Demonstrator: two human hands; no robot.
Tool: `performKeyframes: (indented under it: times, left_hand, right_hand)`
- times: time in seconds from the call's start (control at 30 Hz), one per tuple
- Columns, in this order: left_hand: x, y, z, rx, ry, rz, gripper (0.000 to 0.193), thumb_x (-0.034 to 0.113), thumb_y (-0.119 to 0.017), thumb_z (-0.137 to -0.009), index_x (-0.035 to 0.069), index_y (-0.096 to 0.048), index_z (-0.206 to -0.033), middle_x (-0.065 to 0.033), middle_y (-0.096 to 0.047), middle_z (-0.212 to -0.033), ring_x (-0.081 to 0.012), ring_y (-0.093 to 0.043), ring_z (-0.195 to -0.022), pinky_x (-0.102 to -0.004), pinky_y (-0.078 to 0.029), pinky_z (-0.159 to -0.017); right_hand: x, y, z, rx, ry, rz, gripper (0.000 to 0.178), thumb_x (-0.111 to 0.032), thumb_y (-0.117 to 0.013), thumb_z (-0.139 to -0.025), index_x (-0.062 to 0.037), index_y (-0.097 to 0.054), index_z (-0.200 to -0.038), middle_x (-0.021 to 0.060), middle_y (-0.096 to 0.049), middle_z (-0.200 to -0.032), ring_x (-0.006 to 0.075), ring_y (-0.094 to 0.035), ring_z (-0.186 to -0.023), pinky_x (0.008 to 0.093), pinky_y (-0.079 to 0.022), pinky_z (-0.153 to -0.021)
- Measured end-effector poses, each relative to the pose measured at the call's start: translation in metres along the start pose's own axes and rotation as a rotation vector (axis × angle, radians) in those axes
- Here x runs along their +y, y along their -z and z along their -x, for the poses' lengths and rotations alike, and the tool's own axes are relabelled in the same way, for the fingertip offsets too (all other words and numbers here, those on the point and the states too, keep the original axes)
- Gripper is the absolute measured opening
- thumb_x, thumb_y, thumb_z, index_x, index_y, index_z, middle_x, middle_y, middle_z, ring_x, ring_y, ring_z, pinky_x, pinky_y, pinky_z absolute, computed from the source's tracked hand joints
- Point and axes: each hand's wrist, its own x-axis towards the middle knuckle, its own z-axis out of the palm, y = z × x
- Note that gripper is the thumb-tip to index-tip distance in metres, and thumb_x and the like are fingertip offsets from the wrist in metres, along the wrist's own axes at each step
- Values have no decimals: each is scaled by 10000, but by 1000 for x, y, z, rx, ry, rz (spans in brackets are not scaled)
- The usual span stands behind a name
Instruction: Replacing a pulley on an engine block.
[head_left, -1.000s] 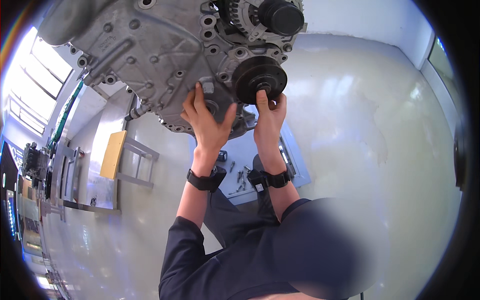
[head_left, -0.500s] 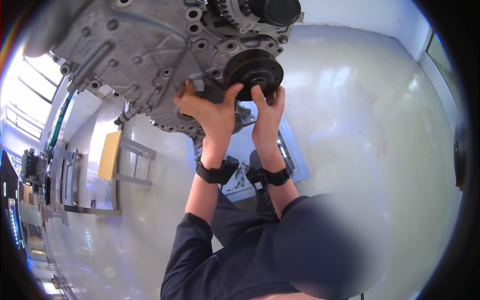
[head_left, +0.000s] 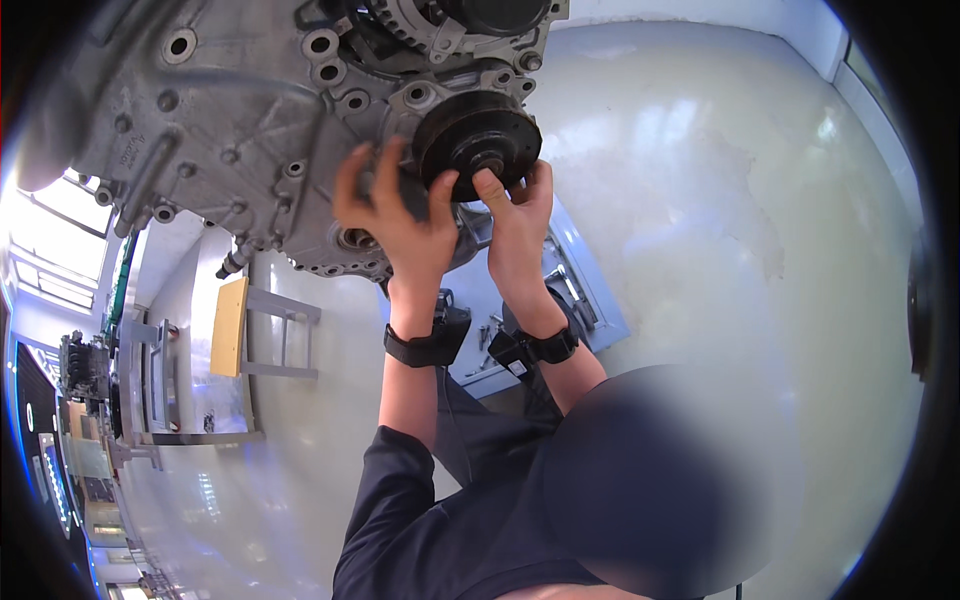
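Note:
A round black pulley [head_left: 465, 125] sits on the front of a grey metal engine [head_left: 235, 110]. My right hand [head_left: 519, 232] grips the pulley's lower right edge, its thumb on the front face near the hub and its fingers curled round the rim. To the left of it, my left hand [head_left: 410, 235] is open with its fingers spread in front of the engine cover. Its thumb tip is at the pulley's lower left edge; whether it touches I cannot tell. The left fingers are slightly smeared by motion.
Below my hands stands a light-blue tray [head_left: 608, 322] holding several metal tools and bolts. At left are a stool [head_left: 229, 327] with a yellowish top, a metal table [head_left: 225, 385] and another engine [head_left: 85, 368]. A toothed round part [head_left: 400, 20] sits above the pulley.
My left fingers have lifted off the engine cover and spread apart. My right hand keeps its grip on the pulley. The engine and pulley appear shifted left in view.

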Motion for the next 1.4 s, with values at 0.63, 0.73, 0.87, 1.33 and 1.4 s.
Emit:
performKeyframes:
  times: [0.63, 0.73, 0.87, 1.33, 1.4]
  left_hand:
    - [9, -25, -5, 149, -243, -201, 322, 294, -756, -841, 161, -735, -1133, -110, -549, -1256, -289, -446, -1136, -422, -329, -975]
    - [5, -28, 3, 114, -311, -221, 304, 249, -693, -896, 178, -736, -1188, -99, -562, -1339, -256, -463, -1161, -417, -316, -1018]
    - [15, -29, 4, 81, -308, -132, 271, 189, -648, -930, 179, -737, -1186, -59, -623, -1247, -246, -498, -1113, -387, -333, -988]
    - [-4, -46, 6, 207, -346, 34, 290, 167, -653, -916, 163, -719, -1199, -53, -633, -1224, -206, -528, -1052, -344, -312, -916]
    - [-2, -48, 7, 231, -333, 63, 308, 163, -638, -919, 166, -700, -1221, -54, -630, -1228, -211, -525, -1058, -356, -305, -923]
  right_hand:
    - [6, 69, -48, -392, -53, 104, 198, 4, -650, -917, -9, -617, -1111, 44, -634, -1052, 117, -604, -954, 238, -478, -811]
    - [0, 107, -63, -501, -83, 312, 190, -102, -628, -970, -3, -587, -1127, 38, -641, -1043, 105, -592, -1018, 260, -476, -880]
    - [-7, 136, -75, -676, -38, 483, 205, -96, -710, -902, -5, -660, -1079, 62, -702, -1026, 145, -667, -949, 256, -524, -868]
    - [-17, 64, -46, -564, 1138, 1313, 778, -56, -823, -690, -94, -504, -1398, 209, -357, -1438, 398, -380, -1307, 468, -371, -1064]
    - [7, 67, -69, -519, 1343, 1381, 782, -63, -806, -706, -105, -490, -1420, 221, -320, -1487, 422, -341, -1355, 491, -341, -1098]
